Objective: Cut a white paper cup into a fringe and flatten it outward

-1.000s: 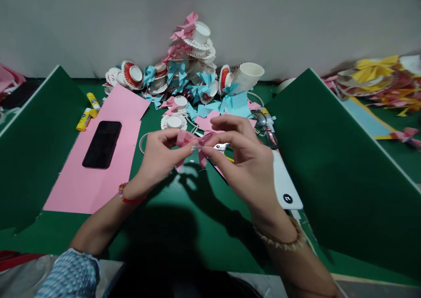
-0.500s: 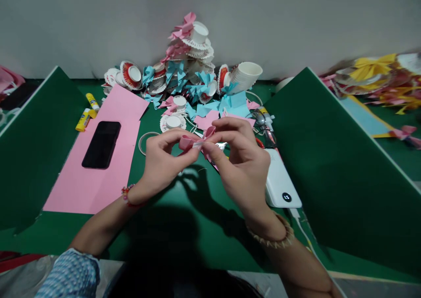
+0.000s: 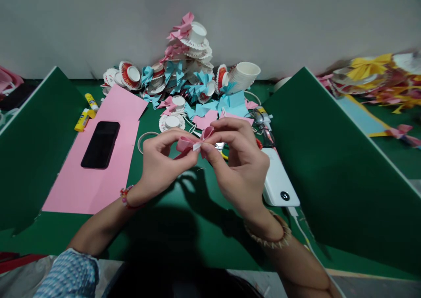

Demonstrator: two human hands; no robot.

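Head view: left hand (image 3: 161,160) and right hand (image 3: 241,164) close together at frame centre, fingertips of both pinching a pink bow (image 3: 184,144). Small white piece (image 3: 196,146) at its middle, beside right thumb. Judgement: light pinch best, sparing the loops; press the white piece flat, centred, edges square.

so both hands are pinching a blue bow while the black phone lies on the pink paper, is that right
Not quite: the bow pinched by the left hand and right hand is pink, as the head view shows. The black phone does lie on the pink paper.
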